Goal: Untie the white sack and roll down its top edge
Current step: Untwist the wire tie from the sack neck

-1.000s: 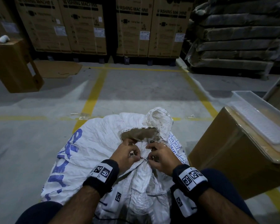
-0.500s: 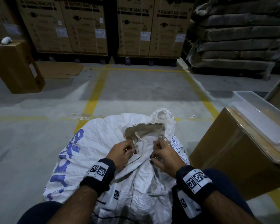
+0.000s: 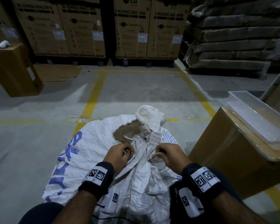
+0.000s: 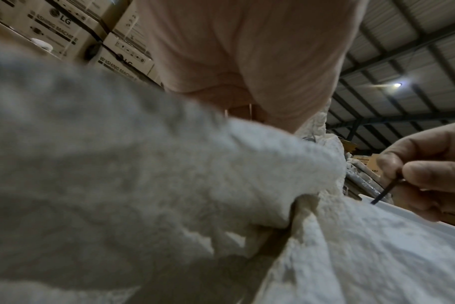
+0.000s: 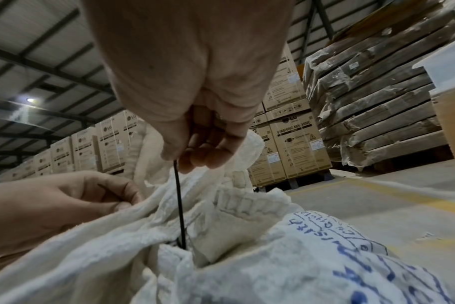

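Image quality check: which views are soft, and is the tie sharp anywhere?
Head view: dim, corners dark, white sack readable. Left wrist view: near cloth blurred, right hand soft. Right wrist view: black tie sharp, left hand fairly clear.

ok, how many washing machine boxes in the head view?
4 along the back wall: far left, left of centre, right of centre, rightmost. A fifth may be cropped at the left edge.
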`<state>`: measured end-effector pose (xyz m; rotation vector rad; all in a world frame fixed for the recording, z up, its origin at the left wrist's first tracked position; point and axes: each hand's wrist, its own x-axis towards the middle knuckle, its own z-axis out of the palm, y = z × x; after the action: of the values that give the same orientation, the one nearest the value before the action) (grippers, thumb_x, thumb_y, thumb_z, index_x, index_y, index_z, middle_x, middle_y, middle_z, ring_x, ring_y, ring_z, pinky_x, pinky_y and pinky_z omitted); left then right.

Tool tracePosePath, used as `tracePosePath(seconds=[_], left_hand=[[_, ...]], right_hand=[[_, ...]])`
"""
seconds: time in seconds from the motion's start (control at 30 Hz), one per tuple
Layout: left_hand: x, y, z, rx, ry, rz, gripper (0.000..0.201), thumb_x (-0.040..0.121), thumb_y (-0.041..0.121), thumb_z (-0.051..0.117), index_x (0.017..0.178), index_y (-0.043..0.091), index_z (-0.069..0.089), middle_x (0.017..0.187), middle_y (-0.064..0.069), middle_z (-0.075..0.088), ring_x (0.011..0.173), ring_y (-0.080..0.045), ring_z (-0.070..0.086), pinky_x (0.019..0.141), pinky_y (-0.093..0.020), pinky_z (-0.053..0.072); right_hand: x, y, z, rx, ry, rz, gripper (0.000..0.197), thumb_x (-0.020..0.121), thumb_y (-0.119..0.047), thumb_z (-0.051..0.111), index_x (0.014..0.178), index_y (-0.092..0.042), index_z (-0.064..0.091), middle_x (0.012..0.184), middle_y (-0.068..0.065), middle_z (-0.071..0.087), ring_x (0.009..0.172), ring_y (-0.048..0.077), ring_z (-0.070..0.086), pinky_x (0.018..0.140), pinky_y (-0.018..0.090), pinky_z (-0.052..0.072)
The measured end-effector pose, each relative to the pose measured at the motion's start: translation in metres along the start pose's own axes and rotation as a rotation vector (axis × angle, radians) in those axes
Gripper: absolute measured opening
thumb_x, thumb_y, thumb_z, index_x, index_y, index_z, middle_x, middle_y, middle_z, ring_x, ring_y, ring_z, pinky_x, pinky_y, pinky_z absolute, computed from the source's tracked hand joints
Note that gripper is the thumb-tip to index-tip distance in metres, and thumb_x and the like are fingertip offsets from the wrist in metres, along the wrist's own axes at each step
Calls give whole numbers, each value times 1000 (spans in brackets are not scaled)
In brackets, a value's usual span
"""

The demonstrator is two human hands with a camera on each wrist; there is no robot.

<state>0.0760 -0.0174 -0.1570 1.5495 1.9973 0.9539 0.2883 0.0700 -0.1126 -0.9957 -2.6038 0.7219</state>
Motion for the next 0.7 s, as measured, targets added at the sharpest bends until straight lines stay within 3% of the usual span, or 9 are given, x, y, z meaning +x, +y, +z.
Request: tracePosePath(seconds=[0.1, 0.2, 0.3, 0.4, 0.5, 0.57, 0.63, 0.7], left_hand=[[-8, 6, -4, 20, 4, -2, 9, 79, 15, 64, 83, 24, 65, 72, 7, 64, 60, -6, 57, 61, -22, 49], [-17, 16, -7, 100, 45, 10, 16, 76, 26, 63, 91, 23, 64, 79, 7, 65, 70, -13, 60, 70, -33, 52], [-31, 37, -6, 126, 101, 83, 17, 80, 25, 69, 97, 21, 64, 86, 9, 62, 72, -10, 58, 73, -26, 52], [-42, 64, 6, 95, 27, 188, 33, 80, 29, 72, 111, 24, 62, 103, 10, 60, 79, -8, 59, 77, -20, 51], [-42, 84, 20, 87, -35, 210, 49, 78, 37, 72, 123, 29, 55, 111, 18, 58, 75, -7, 61, 77, -20, 49], [-39, 92, 27, 113, -48, 219, 38, 81, 36, 69, 117, 27, 60, 106, 16, 65, 74, -8, 61, 73, -17, 45], [-38, 97, 31, 145, -45, 229, 15, 85, 30, 63, 99, 25, 66, 93, 9, 71, 73, -9, 61, 69, -18, 43], [-37, 101, 33, 154, -48, 223, 7, 88, 25, 60, 90, 23, 66, 86, 7, 71, 68, -7, 58, 67, -19, 43]], right_hand=[[-5, -6, -13, 69, 44, 4, 11, 88, -9, 60, 78, -13, 62, 73, -2, 62, 70, 14, 57, 61, 11, 37], [-11, -14, -29, 140, 84, -7, 12, 88, -8, 61, 77, -12, 63, 71, -1, 65, 68, 11, 59, 61, 9, 40], [-16, -20, -44, 187, 119, -29, 10, 87, -7, 62, 79, -10, 66, 71, 0, 67, 68, 9, 62, 62, 8, 42], [-22, -26, -60, 199, 163, -63, 9, 86, -7, 63, 78, -9, 67, 71, 1, 68, 68, 9, 60, 59, 7, 39], [-29, -30, -73, 218, 191, -96, 9, 86, -9, 64, 77, -12, 67, 71, 1, 69, 68, 10, 62, 61, 15, 45], [-34, -31, -80, 237, 203, -104, 9, 86, -8, 64, 78, -11, 68, 72, 2, 69, 70, 11, 63, 63, 19, 47], [-41, -31, -89, 253, 224, -118, 7, 86, -7, 64, 80, -7, 68, 72, 2, 70, 71, 10, 63, 64, 19, 48], [-48, -28, -100, 274, 258, -121, 7, 86, -6, 64, 81, -7, 69, 72, 0, 70, 70, 9, 63, 64, 20, 50]])
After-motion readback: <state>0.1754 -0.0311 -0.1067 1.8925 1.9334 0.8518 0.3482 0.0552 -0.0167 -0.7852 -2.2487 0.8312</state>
